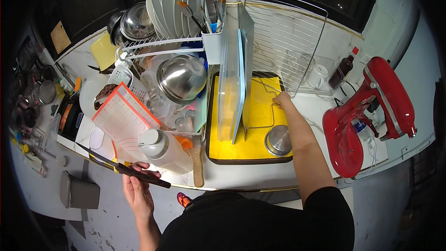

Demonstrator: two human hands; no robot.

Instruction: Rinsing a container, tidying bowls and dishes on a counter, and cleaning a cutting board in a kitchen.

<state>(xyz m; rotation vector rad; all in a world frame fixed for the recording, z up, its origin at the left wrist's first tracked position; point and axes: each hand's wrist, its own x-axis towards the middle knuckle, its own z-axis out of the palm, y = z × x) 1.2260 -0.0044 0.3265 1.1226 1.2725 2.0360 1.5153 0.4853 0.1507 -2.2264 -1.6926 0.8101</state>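
Observation:
Down at the front left, my left hand [141,184] holds a knife by its dark handle [144,175], the blade pointing up and left past the counter edge. With arm stretched forward, my right hand [283,99] grips a thin wire stand [260,126] above a yellow cloth [224,151]. The cloth lines a dark rectangular tray [251,162]. Clear and blue boards [238,111] stand upright on the cloth, left of the wire stand. A small upturned steel bowl [279,140] sits at the tray's front right, beside my right forearm.
A white lidded bottle [163,150] and a wooden-handled tool [197,167] are near the front edge. Behind are a dish rack [163,42] with plates [179,3], a steel bowl [183,78] and a measured mat [122,115]. At right stands a red stand mixer [390,97]; a wire cooling rack [278,35] leans behind.

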